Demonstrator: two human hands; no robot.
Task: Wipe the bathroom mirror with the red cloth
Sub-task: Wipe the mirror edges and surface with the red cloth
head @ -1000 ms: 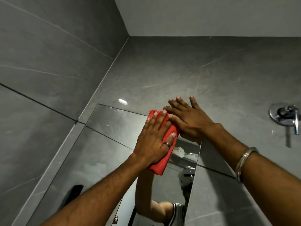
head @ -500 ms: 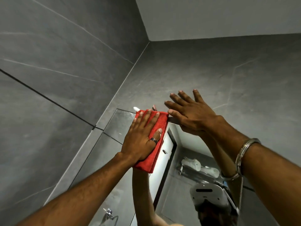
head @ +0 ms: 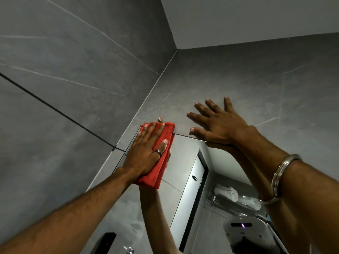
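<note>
The left hand (head: 146, 153), fingers flat and spread, presses the folded red cloth (head: 161, 154) on the upper left corner of the mirror (head: 183, 162); wiping is under way, and the next stroke probably needs steady pressure along the top edge. The right hand (head: 220, 125), open and empty, leans on the matte grey tile wall (head: 238, 79) above the smooth glass.
</note>
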